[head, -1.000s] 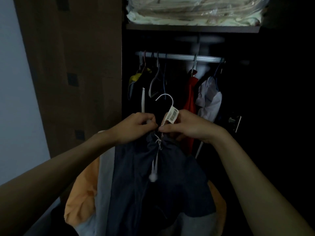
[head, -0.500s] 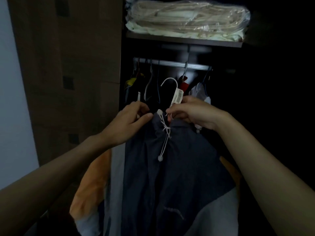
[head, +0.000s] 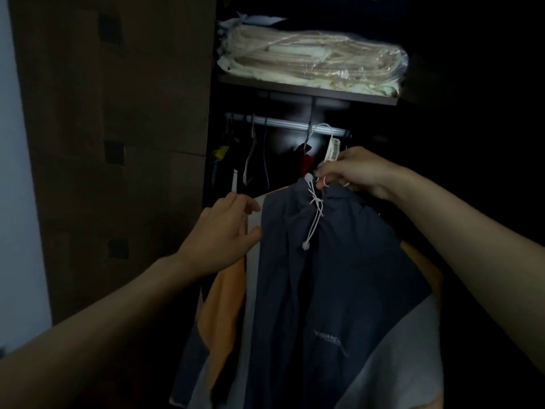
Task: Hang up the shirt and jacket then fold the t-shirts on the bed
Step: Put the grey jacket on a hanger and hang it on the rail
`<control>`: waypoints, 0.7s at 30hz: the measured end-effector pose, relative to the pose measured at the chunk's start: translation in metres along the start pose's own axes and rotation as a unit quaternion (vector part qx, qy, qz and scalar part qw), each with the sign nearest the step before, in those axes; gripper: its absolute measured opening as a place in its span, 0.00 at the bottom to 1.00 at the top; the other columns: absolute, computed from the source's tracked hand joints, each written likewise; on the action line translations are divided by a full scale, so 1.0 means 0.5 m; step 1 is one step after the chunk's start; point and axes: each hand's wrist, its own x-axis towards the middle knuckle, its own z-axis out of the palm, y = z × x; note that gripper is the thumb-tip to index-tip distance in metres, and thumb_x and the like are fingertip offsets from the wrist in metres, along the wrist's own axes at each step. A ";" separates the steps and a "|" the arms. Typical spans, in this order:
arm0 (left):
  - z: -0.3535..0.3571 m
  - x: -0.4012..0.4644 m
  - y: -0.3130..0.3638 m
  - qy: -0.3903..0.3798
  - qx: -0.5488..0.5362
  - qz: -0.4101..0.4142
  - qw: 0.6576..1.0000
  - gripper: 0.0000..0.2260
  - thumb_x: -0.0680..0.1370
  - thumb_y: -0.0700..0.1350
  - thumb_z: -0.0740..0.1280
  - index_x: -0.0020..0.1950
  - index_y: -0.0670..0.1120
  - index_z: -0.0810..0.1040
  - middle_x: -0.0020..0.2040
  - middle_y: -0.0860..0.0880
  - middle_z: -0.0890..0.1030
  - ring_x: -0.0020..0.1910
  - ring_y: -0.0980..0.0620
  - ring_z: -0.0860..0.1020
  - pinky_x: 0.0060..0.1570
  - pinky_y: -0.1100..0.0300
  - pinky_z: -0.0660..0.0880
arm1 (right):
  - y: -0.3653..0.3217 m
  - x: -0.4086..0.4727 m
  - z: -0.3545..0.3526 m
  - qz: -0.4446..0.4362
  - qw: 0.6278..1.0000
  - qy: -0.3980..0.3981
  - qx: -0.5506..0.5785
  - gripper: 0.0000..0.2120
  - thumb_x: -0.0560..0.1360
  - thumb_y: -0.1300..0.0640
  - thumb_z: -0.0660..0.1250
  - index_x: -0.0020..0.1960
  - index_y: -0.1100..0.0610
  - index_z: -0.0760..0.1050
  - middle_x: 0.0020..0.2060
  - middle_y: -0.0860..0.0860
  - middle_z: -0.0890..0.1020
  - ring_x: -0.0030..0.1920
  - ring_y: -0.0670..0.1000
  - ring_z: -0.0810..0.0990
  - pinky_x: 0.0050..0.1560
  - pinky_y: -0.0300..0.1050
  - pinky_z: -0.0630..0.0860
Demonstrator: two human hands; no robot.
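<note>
Dim open wardrobe (head: 295, 160) fills the frame, with a jacket (head: 339, 276) held up at centre.

At centre right, the right hand (head: 356, 172) pinches the white hanger (head: 324, 134) at the jacket's collar, its hook near the rail (head: 283, 123). Left hand (head: 224, 234), fingers (head: 250, 206) loosely straight, touches the jacket's left shoulder. Bagged bedding (head: 312, 60) lies on the upper shelf.

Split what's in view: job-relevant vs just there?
In play: jacket; its white hanger; closet rail; right hand gripping the hanger neck; left hand on the jacket's shoulder.

Just there: bagged bedding on the shelf; red garment; empty hangers; wardrobe door.
</note>
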 end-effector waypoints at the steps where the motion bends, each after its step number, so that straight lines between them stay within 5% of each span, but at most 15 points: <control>1: 0.002 0.004 -0.001 -0.010 -0.010 -0.007 1.000 0.20 0.75 0.61 0.59 0.63 0.54 0.72 0.55 0.58 0.72 0.56 0.56 0.72 0.59 0.50 0.73 | -0.001 -0.001 0.000 -0.001 1.000 0.015 -0.015 0.08 0.75 0.59 0.70 0.52 0.62 0.81 0.33 0.52 0.86 0.27 0.44 0.70 0.25 0.35 0.61; 5: 0.014 0.033 0.006 -0.031 -0.123 -0.062 0.990 0.10 0.79 0.54 0.65 0.59 0.54 0.75 0.53 0.59 0.76 0.52 0.61 0.75 0.54 0.58 0.75 | -0.005 0.003 0.003 0.007 0.998 0.066 0.019 0.09 0.75 0.62 0.70 0.50 0.67 0.82 0.32 0.54 0.84 0.26 0.45 0.70 0.21 0.31 0.61; 8: 0.005 0.066 0.039 -0.057 -0.276 -0.129 0.951 0.12 0.80 0.56 0.63 0.59 0.52 0.77 0.53 0.55 0.80 0.52 0.61 0.78 0.45 0.66 0.71 | -0.015 0.025 0.023 0.000 0.989 0.134 0.064 0.08 0.73 0.65 0.69 0.36 0.65 0.81 0.31 0.56 0.82 0.23 0.45 0.70 0.22 0.33 0.65; 11: -0.010 0.113 0.062 -0.098 -0.342 -0.167 0.920 0.15 0.79 0.62 0.60 0.55 0.54 0.78 0.53 0.54 0.82 0.48 0.61 0.79 0.44 0.65 0.71 | -0.019 0.071 0.053 -0.018 0.975 0.189 0.114 0.12 0.71 0.65 0.72 0.30 0.60 0.79 0.30 0.54 0.82 0.29 0.48 0.78 0.36 0.43 0.77; 13: -0.018 0.144 0.063 -0.125 -0.339 -0.192 0.912 0.19 0.75 0.70 0.59 0.53 0.58 0.76 0.54 0.55 0.81 0.50 0.59 0.80 0.52 0.57 0.74 | -0.018 0.115 0.071 -0.027 0.967 0.228 0.107 0.13 0.70 0.62 0.73 0.28 0.55 0.78 0.30 0.52 0.82 0.36 0.51 0.81 0.44 0.48 0.80; 16: -0.023 0.187 0.051 -0.152 -0.349 -0.213 0.900 0.25 0.67 0.76 0.58 0.54 0.63 0.76 0.57 0.54 0.81 0.58 0.51 0.79 0.63 0.44 0.72 | -0.016 0.183 0.093 -0.029 0.957 0.277 0.080 0.08 0.71 0.57 0.72 0.33 0.55 0.80 0.35 0.50 0.83 0.46 0.53 0.84 0.51 0.46 0.78; 21: 0.021 0.269 0.019 -0.202 -0.368 -0.200 0.885 0.25 0.69 0.71 0.67 0.59 0.58 0.81 0.54 0.54 0.85 0.57 0.51 0.82 0.64 0.45 0.73 | 0.007 0.268 0.128 -0.079 0.942 0.322 0.052 0.06 0.75 0.59 0.68 0.44 0.61 0.82 0.45 0.54 0.85 0.52 0.54 0.82 0.43 0.37 0.65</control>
